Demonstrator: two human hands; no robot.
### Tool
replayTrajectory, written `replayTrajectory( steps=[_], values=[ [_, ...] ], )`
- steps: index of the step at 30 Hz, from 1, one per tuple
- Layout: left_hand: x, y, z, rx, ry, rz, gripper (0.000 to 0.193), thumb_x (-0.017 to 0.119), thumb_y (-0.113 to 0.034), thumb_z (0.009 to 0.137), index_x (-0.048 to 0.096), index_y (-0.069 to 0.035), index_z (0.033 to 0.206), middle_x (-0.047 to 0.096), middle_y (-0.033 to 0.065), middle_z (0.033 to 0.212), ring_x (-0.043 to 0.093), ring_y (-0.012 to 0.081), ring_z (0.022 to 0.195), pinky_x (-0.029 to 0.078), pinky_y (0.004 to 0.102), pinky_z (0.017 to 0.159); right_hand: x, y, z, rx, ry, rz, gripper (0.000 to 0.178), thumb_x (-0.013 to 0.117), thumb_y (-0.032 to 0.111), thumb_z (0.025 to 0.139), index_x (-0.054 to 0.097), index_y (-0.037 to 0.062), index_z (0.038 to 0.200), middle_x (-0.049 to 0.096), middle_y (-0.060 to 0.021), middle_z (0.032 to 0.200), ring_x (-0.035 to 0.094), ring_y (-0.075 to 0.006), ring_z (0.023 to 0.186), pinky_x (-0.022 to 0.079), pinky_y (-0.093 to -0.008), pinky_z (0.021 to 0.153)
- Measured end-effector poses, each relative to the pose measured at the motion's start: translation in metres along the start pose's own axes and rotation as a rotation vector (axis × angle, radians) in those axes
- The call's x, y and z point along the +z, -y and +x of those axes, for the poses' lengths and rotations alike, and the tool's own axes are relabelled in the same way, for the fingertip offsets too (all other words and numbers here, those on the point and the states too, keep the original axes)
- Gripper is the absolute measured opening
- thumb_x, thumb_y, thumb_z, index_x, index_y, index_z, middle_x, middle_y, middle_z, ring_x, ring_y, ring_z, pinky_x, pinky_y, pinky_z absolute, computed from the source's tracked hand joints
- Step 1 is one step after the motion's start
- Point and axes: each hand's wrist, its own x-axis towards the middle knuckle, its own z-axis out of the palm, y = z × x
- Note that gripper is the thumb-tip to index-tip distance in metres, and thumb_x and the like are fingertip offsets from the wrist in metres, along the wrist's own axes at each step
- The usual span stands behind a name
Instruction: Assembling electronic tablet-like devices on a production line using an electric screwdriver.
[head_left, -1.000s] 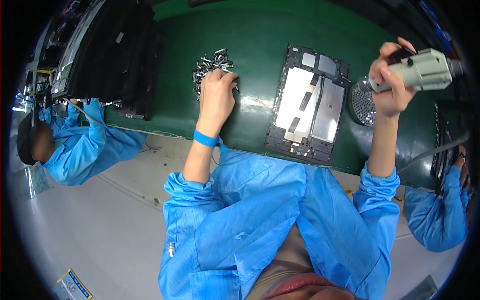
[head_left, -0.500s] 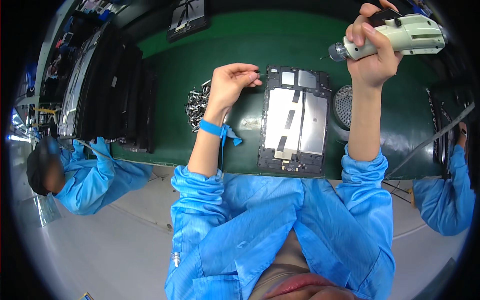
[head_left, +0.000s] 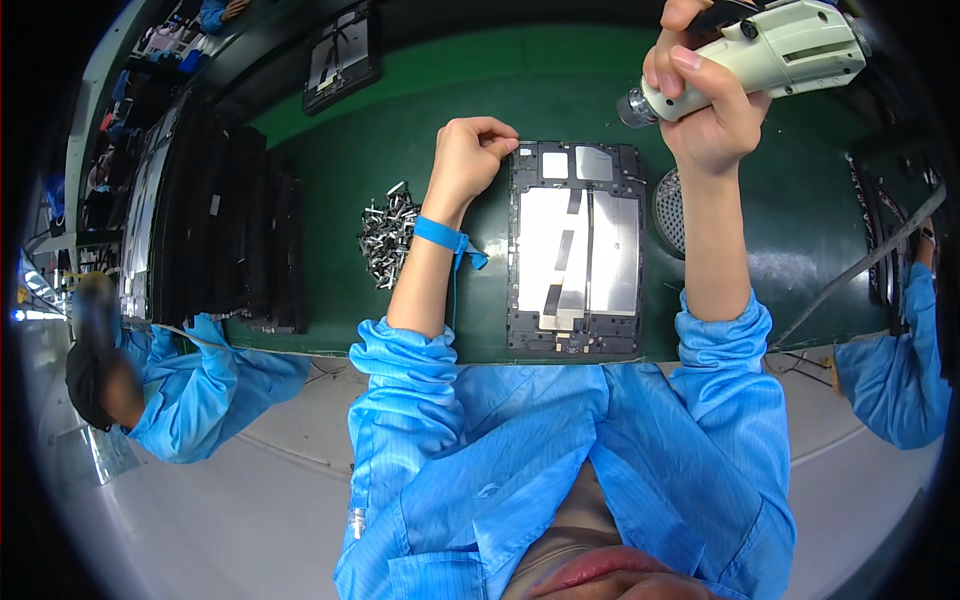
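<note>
An opened tablet point(head_left: 612, 265), with a black frame and silver plates inside, lies on the green table in front of me. My left hand point(head_left: 468, 158), a blue strap round its wrist, is pinched at the tablet's far left corner. Whatever its fingertips hold, if anything, is too small to make out. My right hand point(head_left: 715, 125) grips a pale electric screwdriver point(head_left: 775, 52) above the table, beyond the tablet's far right corner. Its metal nose points left and slightly down, apart from the tablet.
Left of the tablet lies a heap of small black and silver parts point(head_left: 388, 238). A round dish with a dotted surface point(head_left: 670, 210) sits by my right forearm. Dark panels point(head_left: 215, 230) stand stacked at the left. Another opened tablet point(head_left: 341, 60) lies at the far side. Co-workers sit at both sides.
My left hand has come up against the tablet's corner, from just left of it. My right hand and the screwdriver have shifted left and slightly farther away. The whole view has also shifted a little.
</note>
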Motion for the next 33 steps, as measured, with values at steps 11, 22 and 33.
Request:
replayTrajectory(
  steps=[11, 22, 33],
  values=[
    [0.0, 0.009, -0.035, -0.207, 0.219, -0.324, 0.004, 0.067, 0.004, 0.081, 0.07, 0.006, 0.082, 0.067, 0.0089, 0.068, 0.062, 0.0099, 0.062, 0.052, 0.0227, 0.058, 0.027, -0.036, -0.03, 0.281, 0.05, 0.012, 0.055, 0.062, -0.004, 0.072, 0.043, -0.0011, 0.123, 0.06, -0.0131, 0.09, 0.053, -0.0121, 0.051, 0.044, -0.0228, 0.045],
    [-0.002, 0.025, -0.041, -0.232, 0.265, -0.606, 0.005, 0.066, 0.004, 0.08, 0.068, 0.007, 0.085, 0.068, 0.0102, 0.072, 0.065, 0.0122, 0.065, 0.054, 0.0238, 0.061, 0.021, -0.082, -0.069, 0.18, 0.123, -0.15, 0.049, 0.057, -0.004, 0.073, 0.047, -0.0085, 0.12, 0.062, -0.0159, 0.092, 0.053, -0.0095, 0.056, 0.044, -0.0223, 0.048],
    [-0.002, 0.027, -0.038, -0.22, 0.283, -0.589, 0.003, 0.065, 0.007, 0.079, 0.067, 0.007, 0.081, 0.067, 0.0112, 0.071, 0.066, 0.0136, 0.063, 0.054, 0.0251, 0.058, 0.016, -0.094, -0.081, 0.223, 0.169, -0.204, 0.051, 0.056, -0.002, 0.074, 0.042, -0.0078, 0.122, 0.059, -0.0177, 0.092, 0.05, -0.01, 0.052, 0.042, -0.0226, 0.045]
  ],
)
